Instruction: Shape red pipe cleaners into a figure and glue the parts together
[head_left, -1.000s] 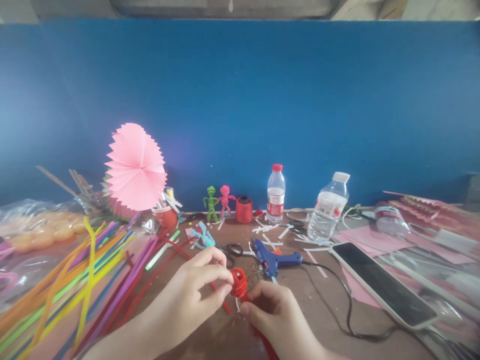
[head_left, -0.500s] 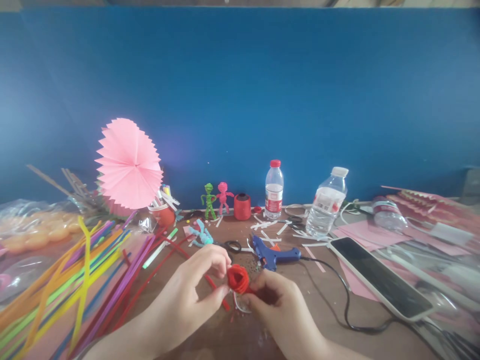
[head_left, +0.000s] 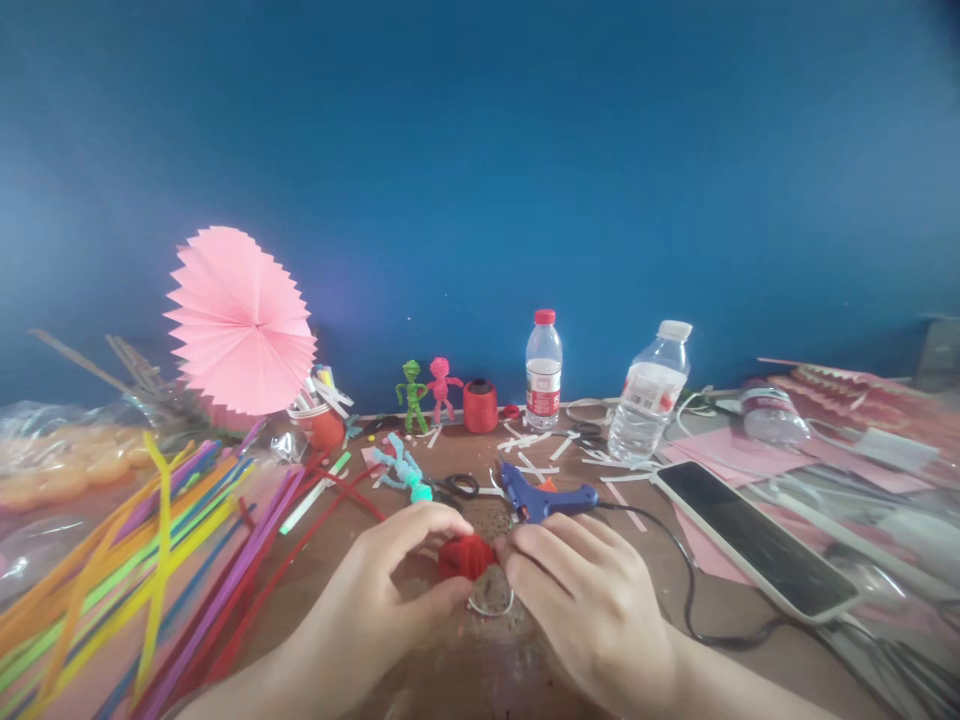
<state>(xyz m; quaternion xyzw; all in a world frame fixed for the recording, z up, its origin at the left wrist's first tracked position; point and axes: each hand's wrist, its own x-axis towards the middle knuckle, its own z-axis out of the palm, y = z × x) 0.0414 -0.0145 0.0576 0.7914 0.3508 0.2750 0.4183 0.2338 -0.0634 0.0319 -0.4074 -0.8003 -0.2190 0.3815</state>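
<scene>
A coiled red pipe-cleaner bundle (head_left: 466, 557) sits between the thumb and fingers of my left hand (head_left: 382, 590). My right hand (head_left: 600, 600) is at the bundle's right side, its fingers curled together; what its fingertips pinch is hidden. Just beyond the hands lie a light-blue pipe-cleaner figure (head_left: 405, 468), black scissors (head_left: 459, 486) and a blue glue gun (head_left: 544, 497). Farther back, a green figure (head_left: 412, 396) and a pink figure (head_left: 441, 388) stand beside a red pot-like object (head_left: 480, 406).
Colourful pipe cleaners (head_left: 172, 560) spread at the left below a pink paper fan (head_left: 244, 325). Two water bottles (head_left: 543, 372) (head_left: 649, 395) stand at the back. A phone (head_left: 754, 540), the glue gun's black cord and pink paper (head_left: 739, 465) lie at the right.
The red bundle has turned and moved slightly left and down. My right hand has rolled over, its back now facing up. The view has shifted slightly.
</scene>
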